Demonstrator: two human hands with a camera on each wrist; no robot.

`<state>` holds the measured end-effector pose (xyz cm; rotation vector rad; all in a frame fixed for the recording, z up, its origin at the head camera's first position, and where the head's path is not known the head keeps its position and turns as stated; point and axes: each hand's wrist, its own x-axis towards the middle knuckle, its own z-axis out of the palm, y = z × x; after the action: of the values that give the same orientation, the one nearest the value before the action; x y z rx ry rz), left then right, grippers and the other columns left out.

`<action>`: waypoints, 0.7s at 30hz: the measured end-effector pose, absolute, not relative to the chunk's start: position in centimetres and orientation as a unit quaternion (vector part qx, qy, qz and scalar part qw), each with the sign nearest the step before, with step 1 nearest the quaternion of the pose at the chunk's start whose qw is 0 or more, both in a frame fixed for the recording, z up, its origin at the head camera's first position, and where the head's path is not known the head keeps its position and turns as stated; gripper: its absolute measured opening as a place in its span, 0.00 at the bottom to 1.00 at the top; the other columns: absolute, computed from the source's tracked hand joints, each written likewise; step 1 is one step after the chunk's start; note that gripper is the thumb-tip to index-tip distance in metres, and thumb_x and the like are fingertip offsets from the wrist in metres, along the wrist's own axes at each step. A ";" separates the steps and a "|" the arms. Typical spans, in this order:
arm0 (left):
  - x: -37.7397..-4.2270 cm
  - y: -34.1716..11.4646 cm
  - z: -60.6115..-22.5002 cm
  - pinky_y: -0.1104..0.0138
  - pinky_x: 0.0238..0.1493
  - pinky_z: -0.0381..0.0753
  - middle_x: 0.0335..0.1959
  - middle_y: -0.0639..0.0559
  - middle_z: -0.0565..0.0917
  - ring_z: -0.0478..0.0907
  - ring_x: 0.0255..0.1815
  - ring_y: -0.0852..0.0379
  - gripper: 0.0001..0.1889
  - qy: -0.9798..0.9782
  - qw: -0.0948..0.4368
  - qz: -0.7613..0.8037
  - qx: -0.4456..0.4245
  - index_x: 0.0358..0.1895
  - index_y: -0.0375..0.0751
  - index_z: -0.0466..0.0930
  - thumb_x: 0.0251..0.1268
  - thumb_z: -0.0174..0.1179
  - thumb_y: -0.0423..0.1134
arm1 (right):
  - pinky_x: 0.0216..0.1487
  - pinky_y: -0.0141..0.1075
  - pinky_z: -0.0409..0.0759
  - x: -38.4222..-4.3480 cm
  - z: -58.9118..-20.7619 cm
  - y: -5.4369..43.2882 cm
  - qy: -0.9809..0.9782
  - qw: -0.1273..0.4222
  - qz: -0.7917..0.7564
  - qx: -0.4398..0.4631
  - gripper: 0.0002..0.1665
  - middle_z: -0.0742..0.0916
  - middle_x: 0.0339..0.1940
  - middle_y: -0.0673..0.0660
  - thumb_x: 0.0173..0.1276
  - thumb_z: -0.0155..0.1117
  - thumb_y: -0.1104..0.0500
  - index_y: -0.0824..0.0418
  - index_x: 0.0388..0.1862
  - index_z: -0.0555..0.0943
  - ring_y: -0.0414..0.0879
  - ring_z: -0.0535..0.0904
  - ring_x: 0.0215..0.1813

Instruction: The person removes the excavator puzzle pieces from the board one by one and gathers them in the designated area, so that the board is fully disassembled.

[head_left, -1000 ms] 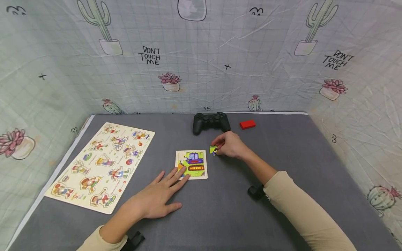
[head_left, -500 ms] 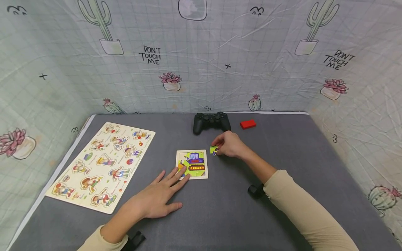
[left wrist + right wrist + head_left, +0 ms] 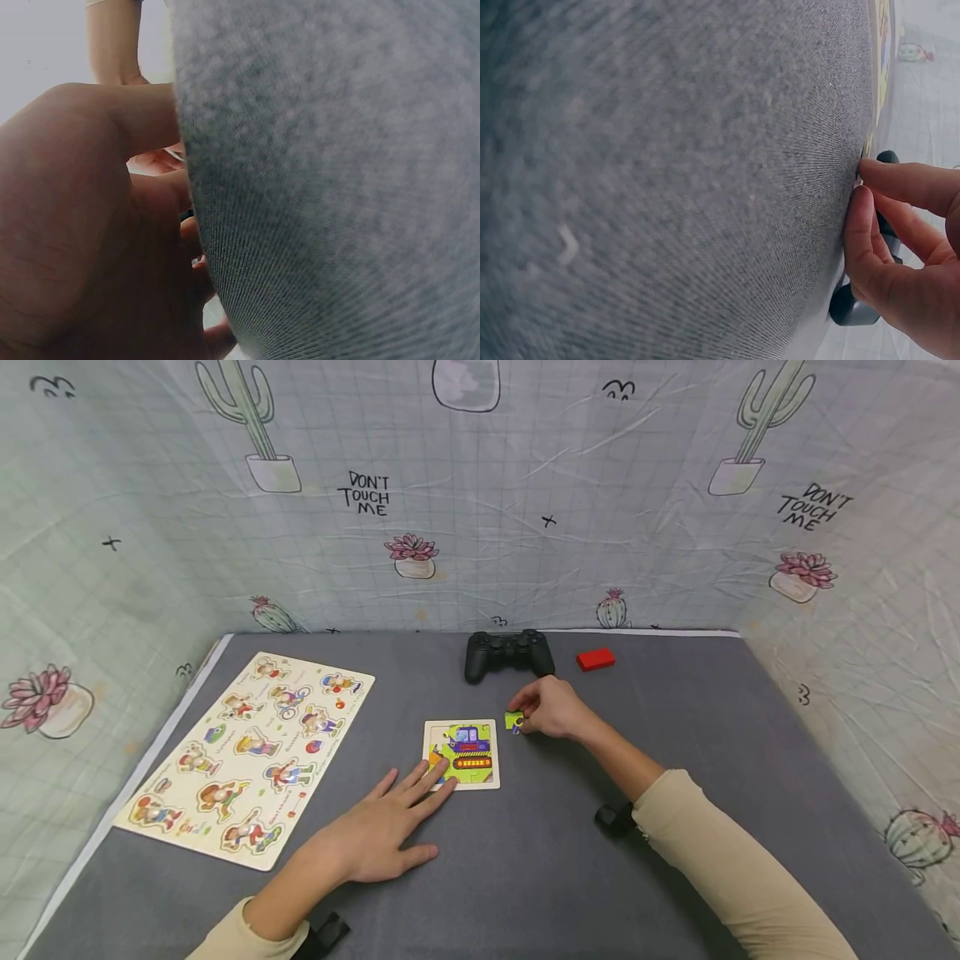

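A small square jigsaw puzzle in a pale wooden frame, with a purple bulldozer on lime green, lies mid-table in the head view. My left hand lies spread on the table, its fingertips over the puzzle's lower left corner and covering part of the picture there. To the right of the frame, my right hand pinches a green puzzle piece between thumb and fingers, close to the table. In the right wrist view, the right hand's thumb and fingertips meet low at the cloth and mostly hide the piece.
A large wooden board of cartoon figures lies at the left. Beyond the right hand sits a black game controller, with a red block to its right. Patterned cloth walls enclose the grey table at the back and sides.
The head view has shifted slightly, so everything appears a little further right. Both hands, the puzzle and the piece keep their places relative to each other.
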<state>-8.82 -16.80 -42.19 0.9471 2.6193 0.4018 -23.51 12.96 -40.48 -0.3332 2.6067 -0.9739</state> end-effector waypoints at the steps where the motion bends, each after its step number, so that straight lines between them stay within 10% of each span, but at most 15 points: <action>1: -8.8 -16.8 -42.2 0.36 0.82 0.46 0.89 0.52 0.42 0.41 0.88 0.44 0.43 0.918 0.164 0.141 0.332 0.86 0.52 0.50 0.76 0.60 0.57 | 0.45 0.36 0.83 -23.5 -40.5 13.0 0.917 0.168 -0.344 -0.116 0.19 0.91 0.42 0.55 0.57 0.79 0.69 0.61 0.49 0.91 0.46 0.83 0.43; 21: -8.8 -16.7 -42.0 0.35 0.82 0.47 0.89 0.52 0.42 0.42 0.88 0.44 0.43 0.918 0.169 0.144 0.330 0.86 0.52 0.50 0.76 0.59 0.57 | 0.47 0.39 0.83 -22.9 -40.5 13.0 0.913 0.135 -0.358 -0.138 0.22 0.89 0.47 0.58 0.58 0.80 0.67 0.61 0.53 0.89 0.49 0.82 0.46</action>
<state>-8.77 -16.69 -42.02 0.9378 2.6082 0.4088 -22.91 13.02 -40.54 -0.4003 2.6473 -1.0383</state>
